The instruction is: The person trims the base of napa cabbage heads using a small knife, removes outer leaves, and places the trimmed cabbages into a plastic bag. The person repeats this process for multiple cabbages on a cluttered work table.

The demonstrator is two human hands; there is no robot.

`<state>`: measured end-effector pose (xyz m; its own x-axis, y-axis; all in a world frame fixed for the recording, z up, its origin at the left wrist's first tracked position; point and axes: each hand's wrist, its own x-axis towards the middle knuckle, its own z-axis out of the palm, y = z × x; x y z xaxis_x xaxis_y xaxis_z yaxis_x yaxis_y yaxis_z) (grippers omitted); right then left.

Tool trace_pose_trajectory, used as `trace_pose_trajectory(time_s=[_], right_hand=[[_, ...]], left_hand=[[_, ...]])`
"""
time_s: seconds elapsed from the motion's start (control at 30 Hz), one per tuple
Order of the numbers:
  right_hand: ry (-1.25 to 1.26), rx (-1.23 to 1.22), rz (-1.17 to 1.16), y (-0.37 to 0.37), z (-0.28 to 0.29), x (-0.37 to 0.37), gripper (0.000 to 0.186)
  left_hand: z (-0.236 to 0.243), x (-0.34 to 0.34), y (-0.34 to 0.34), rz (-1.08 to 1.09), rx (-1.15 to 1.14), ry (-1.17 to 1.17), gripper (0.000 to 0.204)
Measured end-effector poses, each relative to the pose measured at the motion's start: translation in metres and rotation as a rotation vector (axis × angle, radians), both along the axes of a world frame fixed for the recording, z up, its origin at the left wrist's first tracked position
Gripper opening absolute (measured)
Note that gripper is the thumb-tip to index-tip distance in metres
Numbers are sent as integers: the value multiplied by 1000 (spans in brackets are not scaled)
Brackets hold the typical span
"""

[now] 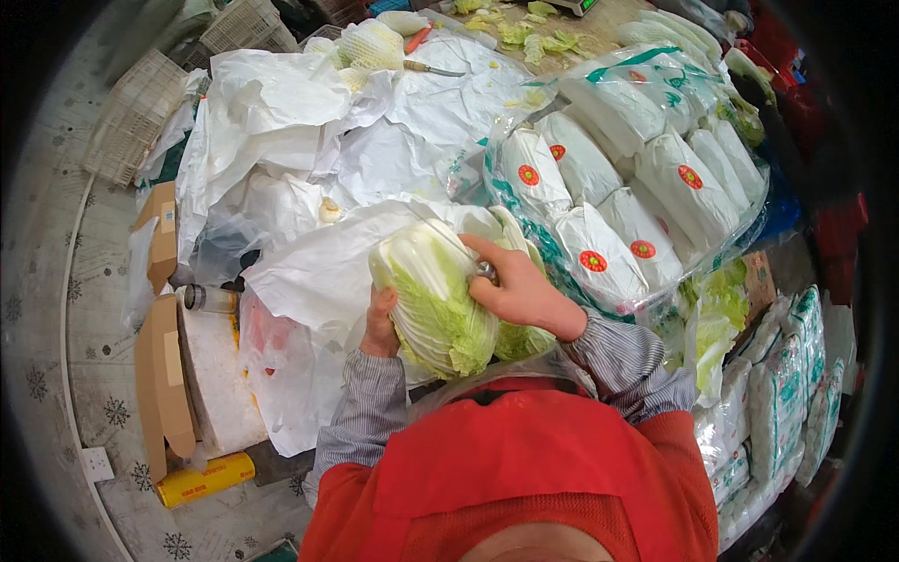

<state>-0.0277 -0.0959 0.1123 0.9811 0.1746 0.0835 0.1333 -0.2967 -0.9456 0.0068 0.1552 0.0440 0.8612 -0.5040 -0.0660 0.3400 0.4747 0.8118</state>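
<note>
A napa cabbage [433, 298], white at its upper end and pale green lower down, is held up in front of my chest. My left hand [381, 321] grips it from its left side, thumb showing and the other fingers hidden behind it. At the cabbage's upper right, my right hand [526, 288] is closed round a silvery metal tool [485, 270]. A thin line like a blade runs from it along the cabbage's top; its exact kind is unclear. Another napa cabbage [521, 343] lies partly hidden beneath my right hand. White wrapping paper [318, 267] spreads under and left of the cabbage.
To the right, a clear bag [613, 304] holds several paper-wrapped bundles with red stickers. A knife [433, 67] lies on paper at the far side, near foam-netted produce [370, 45]. Filled plastic packs [777, 393] stack at lower right. A yellow roll [205, 479] lies lower left.
</note>
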Motion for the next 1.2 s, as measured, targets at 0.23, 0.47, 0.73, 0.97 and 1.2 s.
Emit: trace_pose_trajectory(time_s=[0.23,0.47,0.73,0.97,1.2], right_hand=[[85,88,136,-3,-8,17,49],[-181,-391,-212,-20,-19,32,39],[48,509,-1,-8,-3,23,61],[79,508,-97,-6,1,8,34],[7,278,-70,-15,7,5,55]], left_hand=[[-13,1,-5,-135,-455,61,93],[56,-5,3,-289,-580,-44,98],[59,21,-6,167,-148,-243,92],[15,-10,-28,-94,-376,88,90],[5,-3,-20,67,-83,-171,102]])
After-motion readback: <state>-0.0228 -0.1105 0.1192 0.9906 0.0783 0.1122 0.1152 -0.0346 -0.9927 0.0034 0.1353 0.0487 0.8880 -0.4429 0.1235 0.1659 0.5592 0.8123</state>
